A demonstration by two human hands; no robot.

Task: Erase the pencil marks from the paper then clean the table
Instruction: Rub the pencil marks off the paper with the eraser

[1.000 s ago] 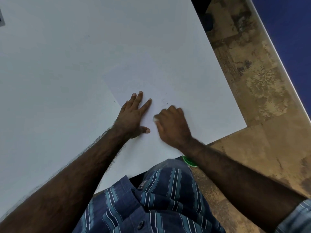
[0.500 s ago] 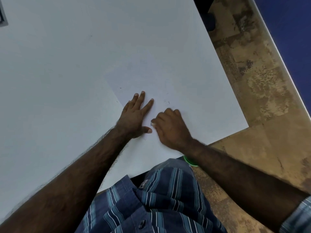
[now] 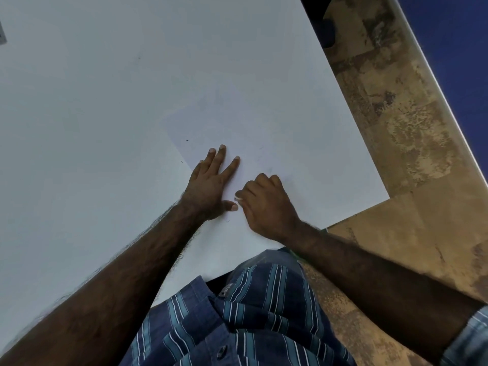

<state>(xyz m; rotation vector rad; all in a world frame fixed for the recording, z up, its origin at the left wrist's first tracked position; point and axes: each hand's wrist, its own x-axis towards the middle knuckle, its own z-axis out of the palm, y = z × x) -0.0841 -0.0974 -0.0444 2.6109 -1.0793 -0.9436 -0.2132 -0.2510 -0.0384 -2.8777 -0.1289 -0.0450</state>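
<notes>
The left hand (image 3: 211, 186) lies flat on the paper (image 3: 264, 133), and the right hand's (image 3: 266, 207) fingers (image 3: 260, 179) pinch a small eraser (image 3: 238, 198) beside it, so hard rubbing could crumple or tear the paper.

Left hand (image 3: 211, 186) flat, right hand (image 3: 266, 204) fisted

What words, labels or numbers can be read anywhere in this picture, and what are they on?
None can be read.
Small dark tag on the striped shirt: pale lettering at, too small and blurred to read.
Sheet of paper on the white table: only faint pencil marks and specks, no legible writing.
Eraser in the right hand: no print visible.
</notes>
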